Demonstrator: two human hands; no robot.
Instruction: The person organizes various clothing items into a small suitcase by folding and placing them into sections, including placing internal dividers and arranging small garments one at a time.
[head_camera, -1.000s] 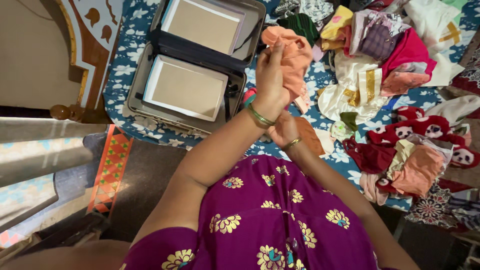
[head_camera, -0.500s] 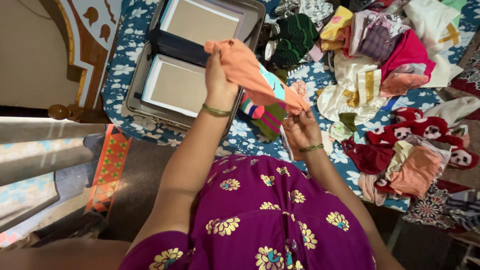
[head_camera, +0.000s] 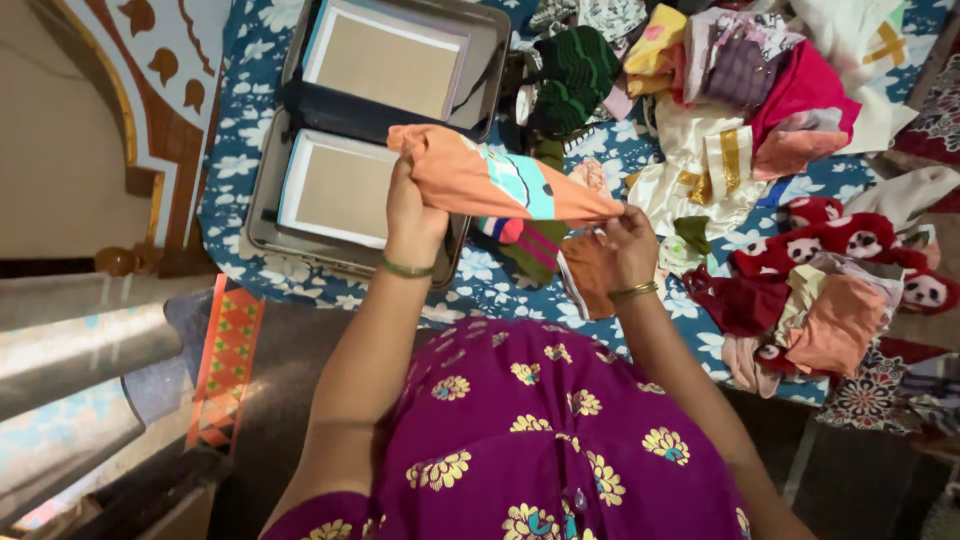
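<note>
She stood at the edge of the bed (head_camera: 480, 285), whose blue cover was printed with white flowers, and held an orange garment (head_camera: 480, 182) stretched out between her two hands above it. Her left hand (head_camera: 412, 215) was closed in a fist around one bunched end, its fingers wrapped tight in the cloth just over the near half of the open suitcase (head_camera: 380, 130). Her right hand (head_camera: 628, 243) pinched the other end, the fingers closed on the narrow tip of the fabric, so the piece ran taut and nearly level from hand to hand. A turquoise and white print showed on the side of the cloth facing up. A thin bangle sat on each wrist. The suitcase lay flat on the bed with both halves showing pale panels. Below the stretched cloth lay a striped piece (head_camera: 525, 240) in pink, green and dark bands, touching the bed cover. To the right a heap of clothes (head_camera: 780, 90) spread across the bed, and nearer her a red blanket with panda faces (head_camera: 850, 250).
</note>
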